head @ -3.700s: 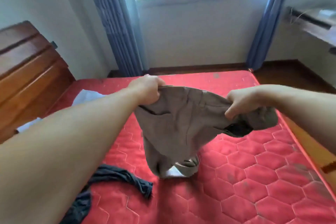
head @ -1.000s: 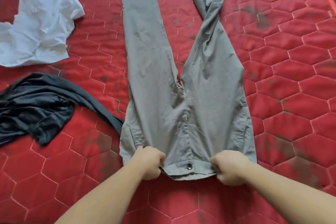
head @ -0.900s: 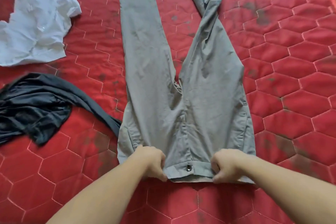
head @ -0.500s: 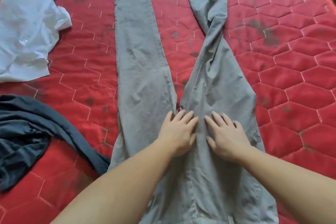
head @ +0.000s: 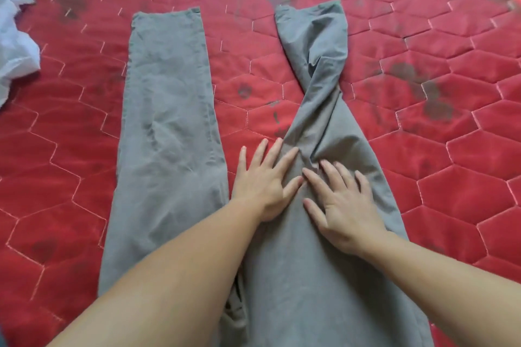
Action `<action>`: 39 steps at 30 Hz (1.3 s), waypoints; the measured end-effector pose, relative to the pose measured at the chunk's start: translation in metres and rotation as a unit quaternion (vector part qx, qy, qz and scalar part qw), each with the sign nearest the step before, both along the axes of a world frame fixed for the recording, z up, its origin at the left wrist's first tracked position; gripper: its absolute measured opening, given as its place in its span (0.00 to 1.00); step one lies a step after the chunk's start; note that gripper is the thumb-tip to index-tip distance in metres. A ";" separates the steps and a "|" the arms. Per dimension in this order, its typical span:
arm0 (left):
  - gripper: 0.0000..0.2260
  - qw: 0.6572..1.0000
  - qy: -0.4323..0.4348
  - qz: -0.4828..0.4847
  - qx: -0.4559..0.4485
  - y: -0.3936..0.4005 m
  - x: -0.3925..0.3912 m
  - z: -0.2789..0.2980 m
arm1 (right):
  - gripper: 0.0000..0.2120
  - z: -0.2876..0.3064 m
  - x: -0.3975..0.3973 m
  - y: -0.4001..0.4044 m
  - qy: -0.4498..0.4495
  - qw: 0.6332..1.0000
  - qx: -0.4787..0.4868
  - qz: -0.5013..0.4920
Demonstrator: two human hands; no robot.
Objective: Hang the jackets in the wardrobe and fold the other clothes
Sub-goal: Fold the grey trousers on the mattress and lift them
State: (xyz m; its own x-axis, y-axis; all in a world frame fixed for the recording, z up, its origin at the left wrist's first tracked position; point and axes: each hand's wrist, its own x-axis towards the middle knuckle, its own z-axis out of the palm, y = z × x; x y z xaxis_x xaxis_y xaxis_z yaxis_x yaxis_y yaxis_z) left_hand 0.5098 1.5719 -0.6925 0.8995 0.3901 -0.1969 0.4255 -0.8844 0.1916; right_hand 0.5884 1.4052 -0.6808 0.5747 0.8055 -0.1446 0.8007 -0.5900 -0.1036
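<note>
Left grip (head: 263, 182), right grip (head: 342, 203) flat, fingers straight, spread, side by side, forearms extended.

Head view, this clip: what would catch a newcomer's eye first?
Grey trousers lie spread across the middle of a red quilted mattress, the right leg twisted halfway up. The left hand and right hand press flat, fingers straight, just below that twist. A crumpled white garment sits at the left edge.

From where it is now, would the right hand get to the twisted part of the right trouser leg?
Probably yes: the right hand lies flat just below the twist, nothing between.
</note>
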 end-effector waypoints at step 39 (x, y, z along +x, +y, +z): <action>0.28 0.996 -0.083 0.000 -0.020 0.039 0.020 0.000 | 0.26 0.059 0.234 0.109 0.283 0.870 0.069 -0.398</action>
State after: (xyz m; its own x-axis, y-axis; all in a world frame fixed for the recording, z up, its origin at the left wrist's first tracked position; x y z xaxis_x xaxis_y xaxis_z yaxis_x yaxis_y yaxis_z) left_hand 0.5303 1.6106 -0.6928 0.9211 0.3843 -0.0615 0.3847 -0.8750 0.2939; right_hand 0.8223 1.5138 -0.6213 0.8260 0.2169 -0.5203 -0.0586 -0.8850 -0.4619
